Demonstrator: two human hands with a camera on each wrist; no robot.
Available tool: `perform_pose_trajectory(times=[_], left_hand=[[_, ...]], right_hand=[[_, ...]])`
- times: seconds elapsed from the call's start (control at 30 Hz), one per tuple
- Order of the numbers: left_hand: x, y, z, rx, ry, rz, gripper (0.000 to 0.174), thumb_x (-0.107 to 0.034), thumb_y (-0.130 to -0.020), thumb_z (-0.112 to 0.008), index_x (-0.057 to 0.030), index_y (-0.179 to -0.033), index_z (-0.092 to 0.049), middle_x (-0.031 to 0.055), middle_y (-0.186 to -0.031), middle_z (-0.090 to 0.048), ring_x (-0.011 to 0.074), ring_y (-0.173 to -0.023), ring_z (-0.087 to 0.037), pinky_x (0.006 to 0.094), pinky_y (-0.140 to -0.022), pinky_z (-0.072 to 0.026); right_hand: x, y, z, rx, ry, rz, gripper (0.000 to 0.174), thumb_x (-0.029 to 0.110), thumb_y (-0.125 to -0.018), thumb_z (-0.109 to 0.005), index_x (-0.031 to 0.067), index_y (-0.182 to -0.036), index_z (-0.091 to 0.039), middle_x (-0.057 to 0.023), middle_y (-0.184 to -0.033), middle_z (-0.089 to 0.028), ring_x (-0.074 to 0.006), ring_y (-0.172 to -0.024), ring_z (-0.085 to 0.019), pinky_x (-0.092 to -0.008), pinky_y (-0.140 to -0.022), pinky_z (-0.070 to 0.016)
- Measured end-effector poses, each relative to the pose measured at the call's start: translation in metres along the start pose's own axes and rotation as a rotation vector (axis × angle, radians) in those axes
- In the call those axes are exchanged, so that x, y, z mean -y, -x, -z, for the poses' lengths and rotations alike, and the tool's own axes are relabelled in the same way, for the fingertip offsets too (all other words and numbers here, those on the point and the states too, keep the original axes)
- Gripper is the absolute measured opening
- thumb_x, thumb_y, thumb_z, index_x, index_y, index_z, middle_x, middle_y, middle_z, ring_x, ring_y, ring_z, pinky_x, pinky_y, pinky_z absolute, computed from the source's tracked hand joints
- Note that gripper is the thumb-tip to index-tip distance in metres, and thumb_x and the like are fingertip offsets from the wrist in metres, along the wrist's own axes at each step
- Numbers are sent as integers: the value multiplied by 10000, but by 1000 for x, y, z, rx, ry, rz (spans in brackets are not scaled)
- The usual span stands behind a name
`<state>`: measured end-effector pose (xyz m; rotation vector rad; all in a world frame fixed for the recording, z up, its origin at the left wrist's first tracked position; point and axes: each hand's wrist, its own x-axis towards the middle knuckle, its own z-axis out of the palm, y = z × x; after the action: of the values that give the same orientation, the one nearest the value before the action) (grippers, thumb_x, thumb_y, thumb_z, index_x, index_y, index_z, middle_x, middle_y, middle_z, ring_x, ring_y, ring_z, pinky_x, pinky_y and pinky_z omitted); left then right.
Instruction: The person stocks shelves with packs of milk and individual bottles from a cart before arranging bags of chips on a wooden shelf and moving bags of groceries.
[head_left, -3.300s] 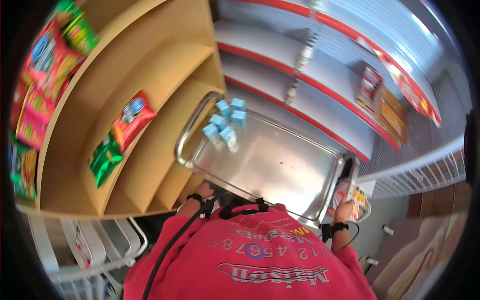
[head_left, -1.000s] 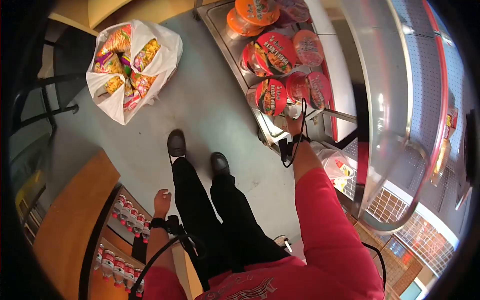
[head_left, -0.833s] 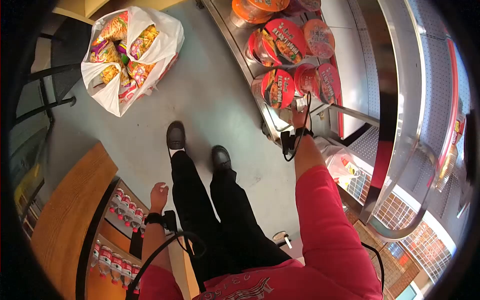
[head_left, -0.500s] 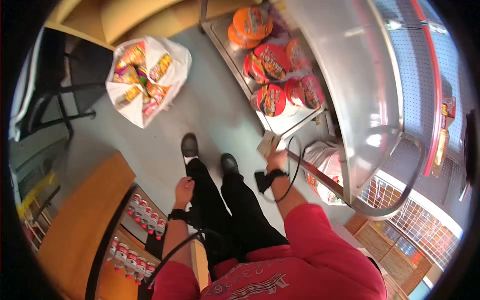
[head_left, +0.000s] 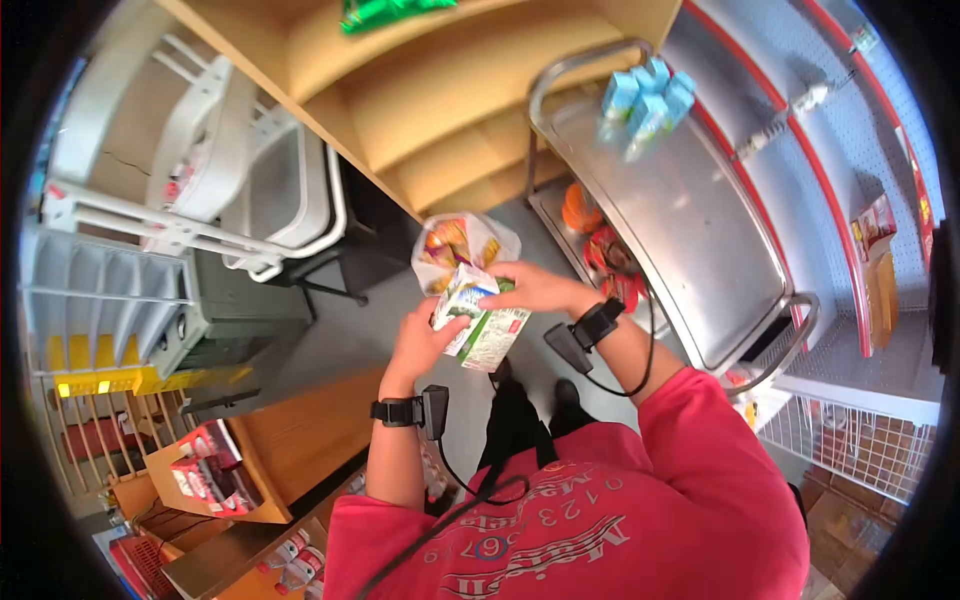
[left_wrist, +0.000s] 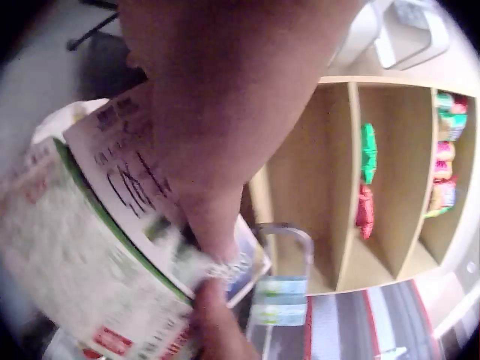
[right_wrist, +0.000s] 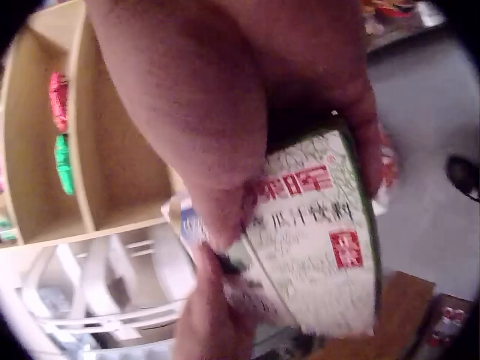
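Note:
Both hands meet in front of the torso, over the floor. My left hand [head_left: 413,345] grips a white-and-blue carton [head_left: 465,290], its thumb laid across the front. Beside it my right hand [head_left: 545,290] holds a green-and-white drink carton [head_left: 497,342], thumb near the line where the two cartons meet. In the right wrist view the drink carton [right_wrist: 322,255] shows red and black lettering and a red label, with fingers wrapped behind its far edge. In the left wrist view the white carton [left_wrist: 124,169] lies against the green-edged one, partly hidden by the hand.
A metal cart [head_left: 700,230] stands to the right, with light-blue small cartons [head_left: 648,100] on top and instant noodle cups [head_left: 605,250] below. A white bag [head_left: 505,245] of snacks sits on the floor beyond the hands. Wooden shelves [head_left: 450,110] stand ahead; a wooden counter [head_left: 330,430] is left.
The right hand has come up from beside the cart's lower shelf with a carton. The left hand, earlier hanging by the leg, has risen to meet it. The head view has lifted.

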<state>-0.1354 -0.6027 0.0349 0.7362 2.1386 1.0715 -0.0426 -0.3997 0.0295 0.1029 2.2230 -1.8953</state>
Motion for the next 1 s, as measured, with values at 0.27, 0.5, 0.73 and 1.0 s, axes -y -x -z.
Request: perform_pose_trajectory(times=[0.27, 0.5, 0.73, 1.0], left_hand=[[-93, 2, 85, -12, 1070, -181, 475, -442, -887, -332, -18, -1023, -497, 98, -925, -564, 203, -809, -567, 325, -720, -478], [-138, -22, 80, 531, 1350, -261, 699, -550, -795, -415, -46, -1267, -308, 114, -1247, -405, 264, -1125, -422, 424, -932, -351], [-159, -96, 65, 331, 1186, -390, 695, -564, -798, -360, -81, -1289, -263, 105, -1269, -384, 279, -1143, -406, 453, -948, -337], [-198, -158, 89, 224, 1160, -539, 783, -568, -731, -495, -97, -1300, -235, 154, -1319, -289, 311, -1189, -334, 482, -952, -317]], right_hand=[[182, 14, 40, -206, -369, 188, 388, 50, -688, -677, 1, -1031, -503, -68, -935, -575, -110, -854, -551, -240, -716, -457], [224, 13, 67, -558, -345, 286, 460, 27, -655, -695, 1, -1057, -474, -81, -911, -581, -116, -850, -553, -234, -683, -467], [217, -31, 106, -681, -408, 568, 545, 2, -677, -680, -6, -1150, -408, -78, -995, -558, -127, -880, -545, -258, -756, -457], [218, -60, 179, -390, -370, 411, 415, 27, -749, -619, -8, -1128, -454, -68, -1048, -557, -118, -918, -542, -264, -796, -442]])
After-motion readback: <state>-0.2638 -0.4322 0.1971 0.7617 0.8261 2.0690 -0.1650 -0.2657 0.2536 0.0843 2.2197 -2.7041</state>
